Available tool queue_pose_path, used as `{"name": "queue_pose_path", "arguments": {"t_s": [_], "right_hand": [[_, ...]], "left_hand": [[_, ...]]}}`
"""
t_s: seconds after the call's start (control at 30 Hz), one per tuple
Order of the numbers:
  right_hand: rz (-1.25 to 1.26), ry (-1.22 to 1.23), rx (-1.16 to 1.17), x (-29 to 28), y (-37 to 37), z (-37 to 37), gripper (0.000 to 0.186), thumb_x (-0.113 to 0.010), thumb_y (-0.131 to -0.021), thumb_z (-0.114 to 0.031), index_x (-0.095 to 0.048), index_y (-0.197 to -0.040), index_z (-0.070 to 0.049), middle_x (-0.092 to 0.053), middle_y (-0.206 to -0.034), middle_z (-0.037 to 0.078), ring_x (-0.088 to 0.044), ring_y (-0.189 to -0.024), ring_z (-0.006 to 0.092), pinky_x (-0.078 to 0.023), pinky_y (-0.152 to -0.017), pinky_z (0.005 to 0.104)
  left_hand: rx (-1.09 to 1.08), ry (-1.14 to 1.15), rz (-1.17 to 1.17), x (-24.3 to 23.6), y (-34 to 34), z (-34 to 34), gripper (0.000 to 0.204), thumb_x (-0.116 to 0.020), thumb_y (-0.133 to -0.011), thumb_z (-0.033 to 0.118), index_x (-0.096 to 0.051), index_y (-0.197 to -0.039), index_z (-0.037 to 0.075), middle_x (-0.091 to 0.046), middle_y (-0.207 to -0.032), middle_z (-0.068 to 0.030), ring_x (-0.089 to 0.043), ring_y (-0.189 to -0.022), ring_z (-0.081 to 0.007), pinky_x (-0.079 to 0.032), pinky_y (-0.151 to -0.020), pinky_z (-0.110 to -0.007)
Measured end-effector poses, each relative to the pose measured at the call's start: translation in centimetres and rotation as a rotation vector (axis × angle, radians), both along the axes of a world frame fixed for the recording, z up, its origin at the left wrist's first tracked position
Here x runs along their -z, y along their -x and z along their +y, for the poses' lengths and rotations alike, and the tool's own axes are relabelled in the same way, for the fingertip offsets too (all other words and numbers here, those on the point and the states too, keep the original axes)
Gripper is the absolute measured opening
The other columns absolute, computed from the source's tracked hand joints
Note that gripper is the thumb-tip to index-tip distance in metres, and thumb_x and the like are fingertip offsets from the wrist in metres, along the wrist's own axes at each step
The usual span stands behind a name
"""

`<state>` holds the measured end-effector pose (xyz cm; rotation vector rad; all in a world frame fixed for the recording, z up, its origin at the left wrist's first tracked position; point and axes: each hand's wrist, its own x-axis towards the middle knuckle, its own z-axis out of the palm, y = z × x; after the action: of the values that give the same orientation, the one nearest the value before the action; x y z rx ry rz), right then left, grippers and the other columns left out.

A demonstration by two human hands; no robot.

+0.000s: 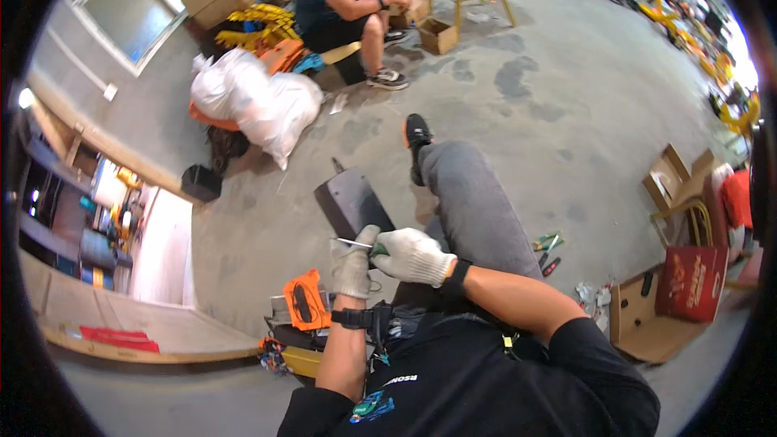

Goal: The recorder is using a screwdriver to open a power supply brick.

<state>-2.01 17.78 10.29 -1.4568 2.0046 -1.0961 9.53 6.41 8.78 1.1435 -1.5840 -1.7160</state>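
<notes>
My right hand (414,256), in a white knit glove, is closed around the green handle of a screwdriver (353,243). The thin metal shaft points left, across the top of my left hand (351,269). That hand wears the same kind of glove, and its fingers are curled; what they hold, if anything, is hidden. Just beyond both hands is a dark grey box-shaped case (354,201), tilted near my legs, with a short black piece sticking out at its far end. Whether my left hand touches the case cannot be made out.
An orange-and-black item (306,301) lies beside my left forearm. Hand tools (549,252) lie on the floor to the right, near an open cardboard box (639,316). White sacks (255,101) stand at far left. Another person (336,8) sits ahead, handling a carton.
</notes>
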Motion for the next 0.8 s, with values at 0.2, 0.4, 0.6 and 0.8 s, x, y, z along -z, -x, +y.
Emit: {"name": "queue_pose_path", "arguments": {"t_s": [0.2,0.4,0.6,0.8], "right_hand": [[0.069,-0.068,-0.046,-0.5,0.2,0.1,0.029,-0.07,-0.088,-0.028,-0.068,-0.097,-0.001,-0.073,-0.087,0.025,-0.072,-0.086,0.0455,-0.057,-0.076,0.0549],[0.065,-0.073,-0.051,-1.4,0.0,0.3,0.035,-0.071,-0.092,-0.033,-0.066,-0.103,0.0,-0.073,-0.088,0.026,-0.073,-0.087,0.0449,-0.058,-0.077,0.054],[0.062,-0.127,-0.04,-1.9,0.0,0.1,0.032,-0.068,-0.095,-0.034,-0.072,-0.091,-0.003,-0.071,-0.081,0.023,-0.072,-0.082,0.0438,-0.056,-0.072,0.0518],[0.021,-0.13,-0.021,-1.4,-0.1,-0.2,0.031,-0.068,-0.094,-0.033,-0.073,-0.093,-0.002,-0.072,-0.085,0.025,-0.073,-0.084,0.0444,-0.057,-0.075,0.0539]], "left_hand": [[0.002,-0.1,0.088,0.1,0.2,0.0,0.051,-0.087,-0.084,0.012,-0.064,-0.129,0.003,-0.074,-0.106,-0.0085,-0.072,-0.087,-0.0192,-0.061,-0.073,-0.033],[-0.026,-0.008,0.088,0.1,0.3,0.1,0.048,-0.086,-0.085,0.011,-0.061,-0.125,0.002,-0.074,-0.106,-0.0121,-0.073,-0.088,-0.0198,-0.061,-0.072,-0.033],[-0.101,-0.067,0.017,1.8,0.3,-0.5,0.043,-0.088,-0.085,0.014,-0.068,-0.121,0.003,-0.076,-0.101,-0.0078,-0.073,-0.083,-0.0174,-0.062,-0.072,-0.033],[-0.083,-0.036,0.107,2.4,0.4,-0.4,0.062,-0.094,-0.077,0.033,-0.057,-0.109,-0.004,-0.071,-0.099,-0.0143,-0.069,-0.084,-0.0197,-0.059,-0.073,-0.036]]}}
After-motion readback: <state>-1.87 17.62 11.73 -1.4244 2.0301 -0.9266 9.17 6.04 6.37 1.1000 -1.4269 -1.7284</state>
